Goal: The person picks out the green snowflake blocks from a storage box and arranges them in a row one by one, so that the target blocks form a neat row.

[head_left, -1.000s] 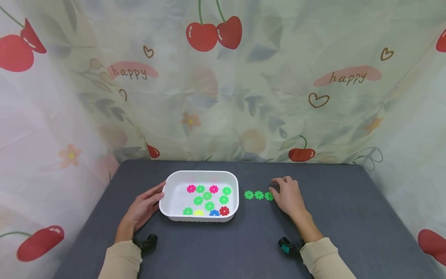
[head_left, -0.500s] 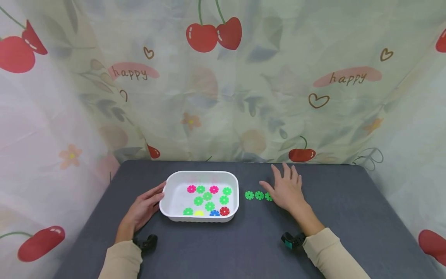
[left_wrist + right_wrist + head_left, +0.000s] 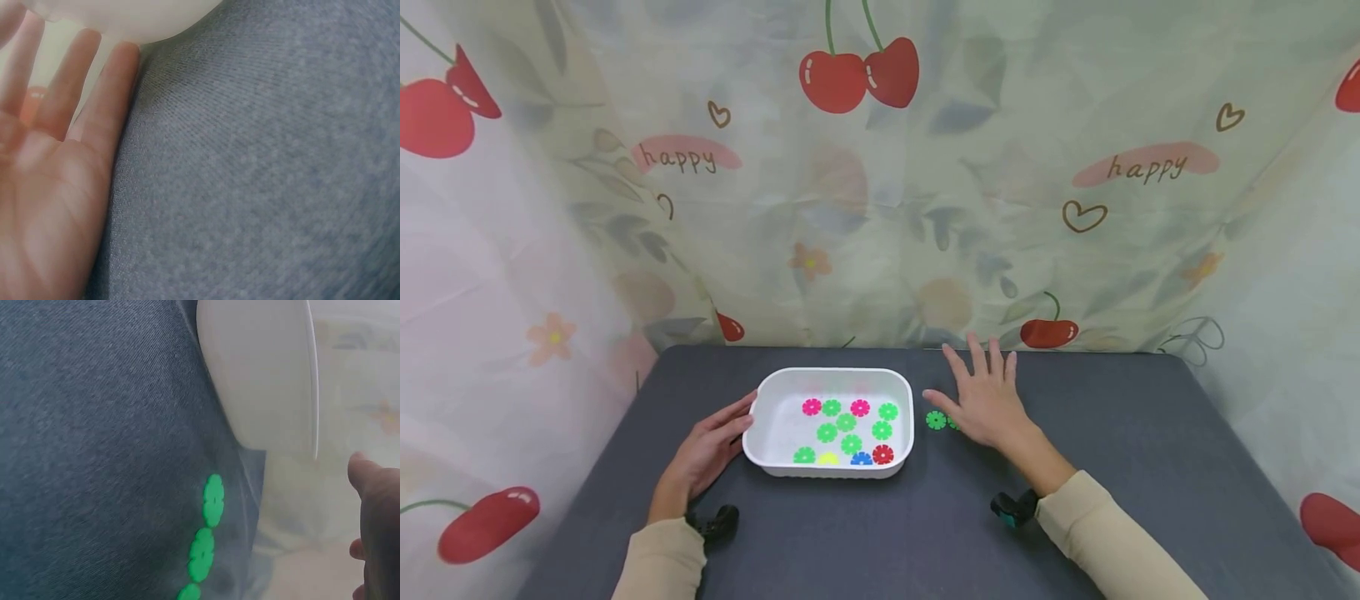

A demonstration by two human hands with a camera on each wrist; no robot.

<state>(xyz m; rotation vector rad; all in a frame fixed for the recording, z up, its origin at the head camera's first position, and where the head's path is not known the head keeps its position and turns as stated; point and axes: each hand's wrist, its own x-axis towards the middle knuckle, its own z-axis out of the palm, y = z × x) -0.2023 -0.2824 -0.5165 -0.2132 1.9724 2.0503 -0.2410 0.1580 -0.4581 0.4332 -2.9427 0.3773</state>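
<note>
A white plastic tray (image 3: 827,472) stands on the table, with green, pink, red, blue and yellow notched discs lying in it. My left hand (image 3: 707,446) rests against the tray's left end. In the left wrist view the straight fingers (image 3: 119,94) touch the tray wall (image 3: 150,19). To the right of the tray, my right hand (image 3: 988,408) is spread above a row of green discs (image 3: 936,420) and hides part of it. From the right wrist, green discs (image 3: 213,500) lie end to end, and the hand (image 3: 381,519) holds nothing.
The dark grey table (image 3: 865,542) reaches back to a printed curtain (image 3: 895,250), which also hangs along both sides. A black strapped device (image 3: 1015,508) is on the right wrist, and another (image 3: 718,523) on the left.
My right hand has opened from a loose curl over the row's right end. It has moved left and slightly away, over the green discs. The left hand and tray stay put.
</note>
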